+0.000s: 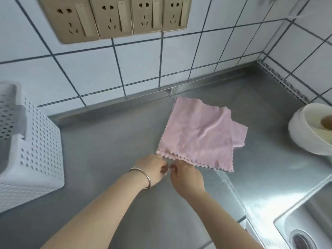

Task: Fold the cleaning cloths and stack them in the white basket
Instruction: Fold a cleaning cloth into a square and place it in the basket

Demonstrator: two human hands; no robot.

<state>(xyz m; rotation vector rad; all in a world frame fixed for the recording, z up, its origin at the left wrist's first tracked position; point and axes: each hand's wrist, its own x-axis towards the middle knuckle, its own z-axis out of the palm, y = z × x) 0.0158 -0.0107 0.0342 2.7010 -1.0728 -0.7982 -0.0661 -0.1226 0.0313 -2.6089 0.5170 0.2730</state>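
A pink cleaning cloth (199, 135) is seen lying folded over on the steel table (111, 141), right of the frame's middle, its layers offset so that a lower layer shows at the right edge. Its near scalloped edge is met by both hands just below centre. The left hand (152, 169), with a silver bangle (143, 177) worn at the wrist, is curled at the cloth's near left corner; its grip looks closed on the edge, though the fingertips are partly hidden. The right hand (186, 177) is set beside it, its fingers pinched on the same edge. The white basket (30, 144), perforated, is placed at the left edge, well apart from the cloth. A white bowl (309, 132) is seen at right, a sink (305, 221) at lower right, and wall sockets (115, 17) along the top.
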